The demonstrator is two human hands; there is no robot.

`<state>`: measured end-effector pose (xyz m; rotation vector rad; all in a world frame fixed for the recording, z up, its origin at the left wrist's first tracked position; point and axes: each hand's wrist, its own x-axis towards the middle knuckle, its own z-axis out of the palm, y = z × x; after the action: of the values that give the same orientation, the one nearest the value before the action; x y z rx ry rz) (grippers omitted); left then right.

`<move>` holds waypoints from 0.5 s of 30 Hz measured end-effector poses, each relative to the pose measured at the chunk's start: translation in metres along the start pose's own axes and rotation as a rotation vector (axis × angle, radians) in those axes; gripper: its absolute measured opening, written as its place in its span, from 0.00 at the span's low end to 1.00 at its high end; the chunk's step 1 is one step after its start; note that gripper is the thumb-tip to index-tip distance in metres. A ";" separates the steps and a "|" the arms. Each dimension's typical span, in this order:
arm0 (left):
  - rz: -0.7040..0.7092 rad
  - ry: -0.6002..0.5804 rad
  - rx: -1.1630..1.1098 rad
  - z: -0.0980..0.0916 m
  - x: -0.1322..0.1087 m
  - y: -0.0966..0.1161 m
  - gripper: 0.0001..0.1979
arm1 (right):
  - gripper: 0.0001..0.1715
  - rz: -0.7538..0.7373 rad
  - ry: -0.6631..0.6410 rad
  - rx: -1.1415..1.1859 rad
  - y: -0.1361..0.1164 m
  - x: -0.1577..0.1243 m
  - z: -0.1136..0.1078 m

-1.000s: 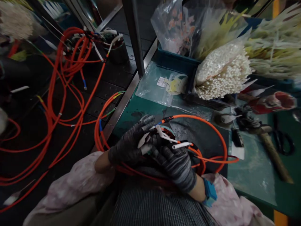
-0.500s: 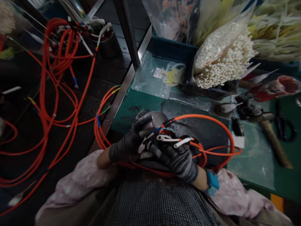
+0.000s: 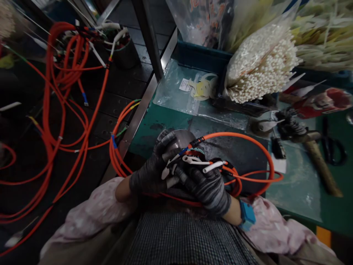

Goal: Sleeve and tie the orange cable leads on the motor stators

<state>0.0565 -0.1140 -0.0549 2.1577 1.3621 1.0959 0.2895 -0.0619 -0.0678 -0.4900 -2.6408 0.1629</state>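
Observation:
Both my hands wear striped grey gloves and are close together in front of my lap. My left hand is closed, its fingers around the blue-marked end of an orange cable. A pale tip sticks out below those fingers. My right hand is curled over the bundled cable ends, palm down. White sleeves on the ends poke out above its knuckles. The cable loops to the right over a dark mat. Behind the fingers sits a round metal piece, partly covered. What lies between my palms is hidden.
Coiled orange cables hang and trail at the left beside a dark pot. On the green table are a hammer, black scissors, plastic bags and a bag of white-tipped sticks. A metal post stands at the table's edge.
My hands keep nearly the same hold, with only a slight shift of the fingers. The cables at the left appear a little farther left in the view.

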 end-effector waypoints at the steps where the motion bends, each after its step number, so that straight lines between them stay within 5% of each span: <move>1: -0.014 -0.008 -0.004 -0.001 0.000 0.001 0.53 | 0.22 0.006 -0.006 -0.005 -0.001 0.001 0.001; 5: -0.059 0.006 -0.048 0.000 0.000 0.005 0.50 | 0.18 0.038 -0.012 -0.064 0.000 0.005 -0.007; 11: -0.083 0.101 -0.027 0.012 0.000 0.012 0.48 | 0.15 -0.172 0.140 0.028 0.024 -0.013 -0.045; 15: -0.179 0.105 -0.052 0.017 0.002 0.018 0.48 | 0.28 0.095 0.237 0.016 0.040 -0.018 -0.043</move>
<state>0.0806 -0.1189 -0.0533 1.9238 1.5227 1.1747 0.3365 -0.0304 -0.0444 -0.5917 -2.3852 0.1452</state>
